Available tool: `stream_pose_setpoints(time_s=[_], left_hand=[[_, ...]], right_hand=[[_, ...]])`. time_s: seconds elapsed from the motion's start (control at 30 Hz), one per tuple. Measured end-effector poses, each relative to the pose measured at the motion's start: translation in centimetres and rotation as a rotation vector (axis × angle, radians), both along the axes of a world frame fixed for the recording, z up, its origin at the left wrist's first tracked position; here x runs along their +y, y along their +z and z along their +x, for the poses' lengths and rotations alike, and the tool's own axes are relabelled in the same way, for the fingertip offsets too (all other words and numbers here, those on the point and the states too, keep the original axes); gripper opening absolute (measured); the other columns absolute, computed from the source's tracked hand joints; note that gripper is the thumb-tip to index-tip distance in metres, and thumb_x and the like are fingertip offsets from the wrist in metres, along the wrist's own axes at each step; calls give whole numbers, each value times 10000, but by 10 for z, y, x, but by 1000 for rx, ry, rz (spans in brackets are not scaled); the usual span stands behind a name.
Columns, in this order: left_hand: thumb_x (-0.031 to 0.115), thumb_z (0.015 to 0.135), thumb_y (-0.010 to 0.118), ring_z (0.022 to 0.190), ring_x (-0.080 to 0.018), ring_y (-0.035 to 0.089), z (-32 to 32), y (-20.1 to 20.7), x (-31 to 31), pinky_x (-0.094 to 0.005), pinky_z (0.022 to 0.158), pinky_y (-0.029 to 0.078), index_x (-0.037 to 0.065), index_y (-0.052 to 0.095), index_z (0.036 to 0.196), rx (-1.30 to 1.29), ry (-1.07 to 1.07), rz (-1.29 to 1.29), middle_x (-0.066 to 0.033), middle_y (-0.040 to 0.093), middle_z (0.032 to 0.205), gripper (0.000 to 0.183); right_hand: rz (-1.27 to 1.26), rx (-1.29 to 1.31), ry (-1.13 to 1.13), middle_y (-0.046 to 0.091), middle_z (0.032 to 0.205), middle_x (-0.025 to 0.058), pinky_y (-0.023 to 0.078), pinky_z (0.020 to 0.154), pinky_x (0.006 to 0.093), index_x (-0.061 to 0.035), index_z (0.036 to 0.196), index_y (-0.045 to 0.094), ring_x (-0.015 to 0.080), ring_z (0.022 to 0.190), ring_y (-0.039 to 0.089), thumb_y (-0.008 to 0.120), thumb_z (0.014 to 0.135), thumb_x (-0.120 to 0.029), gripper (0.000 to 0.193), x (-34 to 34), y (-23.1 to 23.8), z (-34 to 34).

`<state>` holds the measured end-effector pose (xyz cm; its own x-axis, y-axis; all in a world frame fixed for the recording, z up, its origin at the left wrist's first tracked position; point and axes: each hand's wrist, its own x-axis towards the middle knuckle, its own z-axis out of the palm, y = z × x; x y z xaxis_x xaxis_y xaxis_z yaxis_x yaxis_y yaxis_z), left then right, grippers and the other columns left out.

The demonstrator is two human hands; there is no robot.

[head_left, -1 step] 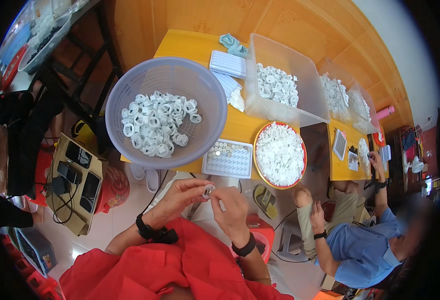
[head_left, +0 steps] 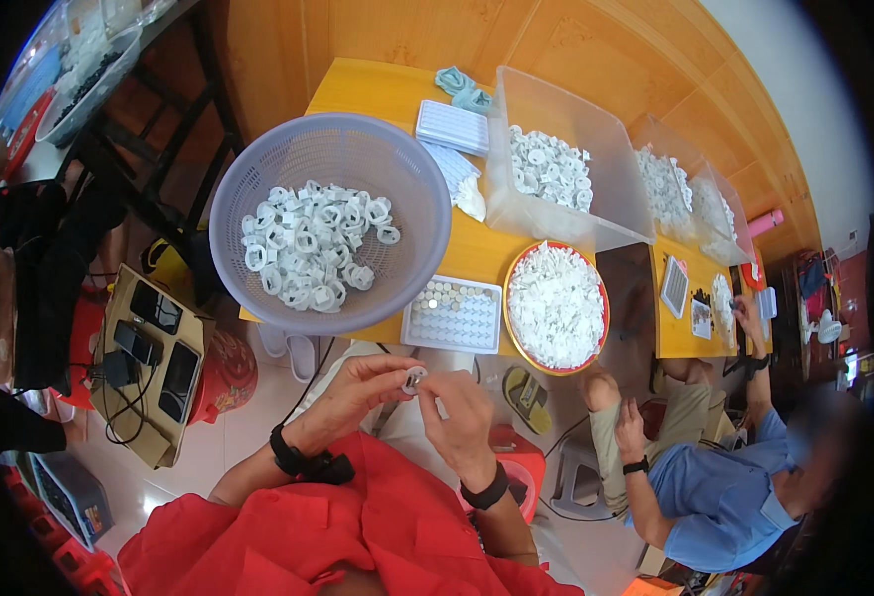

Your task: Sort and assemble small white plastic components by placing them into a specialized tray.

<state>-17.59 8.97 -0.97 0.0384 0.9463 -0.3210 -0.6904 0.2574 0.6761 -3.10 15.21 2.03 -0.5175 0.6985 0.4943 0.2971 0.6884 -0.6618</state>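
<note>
A small round white plastic part [head_left: 414, 379] is pinched between the thumb and fingertips of my left hand [head_left: 365, 385], over my lap. From the right, the bent fingers of my right hand [head_left: 457, 412] press together at the part's edge; whatever they pinch is hidden. Just beyond my hands, at the table's near edge, lies a white tray [head_left: 454, 333] with several small round discs along its far rows. To its left stands a purple-grey mesh basket [head_left: 228, 209] holding many white ring-shaped parts [head_left: 313, 243]. A red-rimmed round dish [head_left: 607, 313] at the right is heaped with small white pieces [head_left: 556, 308].
A clear plastic bin [head_left: 596, 214] of white parts and stacked trays [head_left: 452, 127] occupy the yellow table's far side. At the right, a co-worker in blue [head_left: 715, 487] reaches to another table. A cardboard box [head_left: 119, 397] with dark devices stands left; a sandal [head_left: 527, 399] lies below.
</note>
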Motion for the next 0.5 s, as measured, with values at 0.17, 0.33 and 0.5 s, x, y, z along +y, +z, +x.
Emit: stream_pose_setpoints(time_s=[0.17, 0.33, 0.5], left_hand=[[117, 873, 558, 937, -129, 582, -1, -3, -1, -288, 792, 507, 18, 609, 1078, 126, -24, -1, -68, 605, 1075, 233], [104, 866, 568, 918, -133, 584, -3, 1, -1, -290, 780, 513, 4, 615, 1057, 159, -37, 21, -73, 612, 1027, 221], [112, 870, 563, 915, -140, 586, -3, 0, -1, -289, 779, 516, -1, 612, 1057, 121, -30, -1, -77, 610, 1014, 224]], right_hand=[[-85, -12, 20, 595, 744, 99, 453, 558, 311, -22, 777, 593, 259, 643, 576, 638, 668, 81, 157, -1, -3, 2], [-349, 5, 57, 564, 782, 108, 461, 600, 320, -5, 844, 602, 261, 707, 573, 619, 714, 68, 150, -1, -1, 6], [-246, -3, 21, 559, 777, 114, 461, 604, 303, -12, 865, 620, 247, 700, 582, 617, 726, 66, 159, -6, -5, 3]])
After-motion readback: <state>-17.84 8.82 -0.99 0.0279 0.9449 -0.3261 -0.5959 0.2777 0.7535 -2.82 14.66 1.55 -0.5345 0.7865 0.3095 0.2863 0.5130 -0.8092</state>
